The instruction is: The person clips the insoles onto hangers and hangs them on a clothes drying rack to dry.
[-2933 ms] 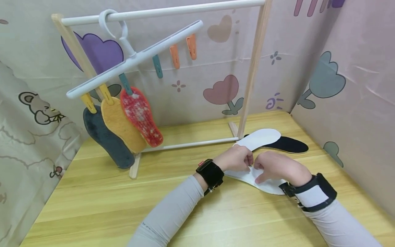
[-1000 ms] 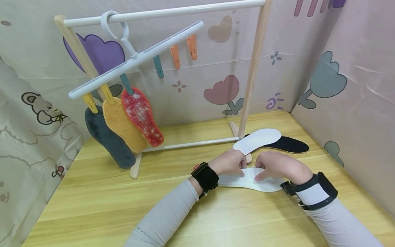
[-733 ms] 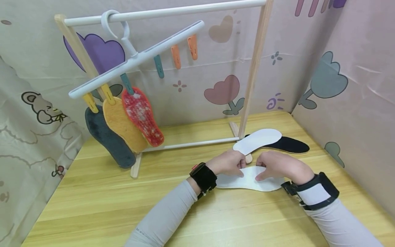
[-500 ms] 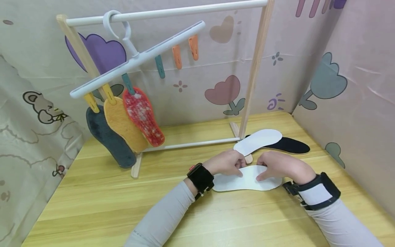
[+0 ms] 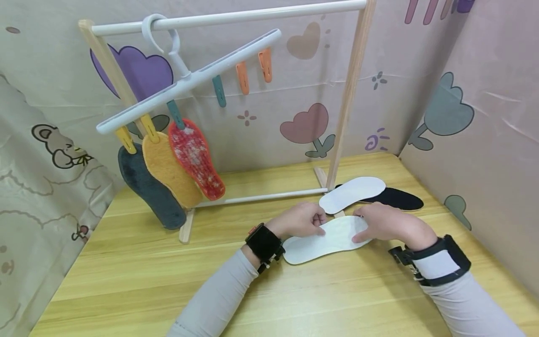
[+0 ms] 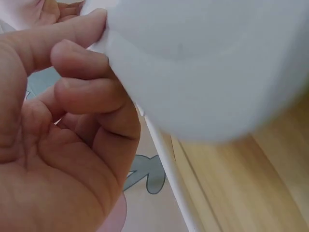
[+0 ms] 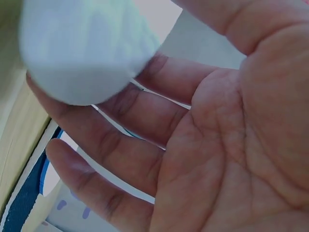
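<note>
No readable text, label, brand or number appears anywhere; the backdrop cloth [image 5: 303, 126] carries only cartoon shapes (tulips, hearts, a small bear), no lettering.

I see the white insole [image 5: 326, 238] has swung round and come up off the table [image 5: 126, 281], it seems. My left hand [image 5: 296, 221] has slid leftward along its edge, and my right hand [image 5: 385, 223] now supports its far end.
</note>
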`<state>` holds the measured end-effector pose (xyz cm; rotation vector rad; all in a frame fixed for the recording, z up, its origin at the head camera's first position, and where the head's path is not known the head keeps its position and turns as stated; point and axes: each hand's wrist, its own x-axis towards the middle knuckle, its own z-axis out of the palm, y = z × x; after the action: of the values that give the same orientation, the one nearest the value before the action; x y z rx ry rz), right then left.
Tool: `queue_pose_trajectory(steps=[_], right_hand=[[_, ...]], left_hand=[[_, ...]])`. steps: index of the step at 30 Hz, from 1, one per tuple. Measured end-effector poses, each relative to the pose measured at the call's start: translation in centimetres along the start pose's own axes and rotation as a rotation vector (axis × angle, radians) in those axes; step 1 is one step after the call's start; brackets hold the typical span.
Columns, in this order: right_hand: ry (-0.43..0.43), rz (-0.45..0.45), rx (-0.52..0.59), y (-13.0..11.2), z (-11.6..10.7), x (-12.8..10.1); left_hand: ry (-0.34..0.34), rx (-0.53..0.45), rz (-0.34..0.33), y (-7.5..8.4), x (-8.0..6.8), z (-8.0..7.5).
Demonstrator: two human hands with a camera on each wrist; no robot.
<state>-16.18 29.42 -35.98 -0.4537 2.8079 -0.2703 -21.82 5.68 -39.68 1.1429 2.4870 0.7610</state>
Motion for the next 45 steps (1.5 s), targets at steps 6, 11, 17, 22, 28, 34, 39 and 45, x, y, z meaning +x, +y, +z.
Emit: queue_pose_trajectory(steps=[6, 11, 17, 22, 28, 34, 39, 45], right_hand=[[0.075, -0.018, -0.007, 0.2, -0.1, 0.1], [0.146, -0.001, 0.034, 0.1, -0.4, 0.2], [0.254, -0.008, 0.120, 0.1, -0.5, 0.5], [0.297, -0.026, 0.248, 0.2, -0.7, 0.8], [0.371, -0.072, 0.334, 0.1, -0.7, 1.1], [0.425, -0.065, 0.372, -0.5, -0.8, 1.4], [0.421, -0.081, 0.420, -1.2, -0.9, 1.7], [0.439, -0.122, 0.433, -2.2, -1.2, 2.2]], left_hand=[[0.030, -0.022, 0.013, -0.5, -0.6, -0.7], [0.051, -0.044, 0.016, -0.8, -1.0, -1.3], [0.086, -0.062, -0.001, -1.0, -1.4, -2.1], [0.127, -0.100, -0.012, -1.2, -1.7, -2.8], [0.190, -0.180, -0.044, -1.4, -2.2, -3.6], [0.251, -0.339, -0.033, -1.8, -2.6, -4.4], [0.309, -0.404, -0.013, -2.0, -2.9, -5.0], [0.360, -0.472, -0.001, -1.7, -3.3, -5.8]])
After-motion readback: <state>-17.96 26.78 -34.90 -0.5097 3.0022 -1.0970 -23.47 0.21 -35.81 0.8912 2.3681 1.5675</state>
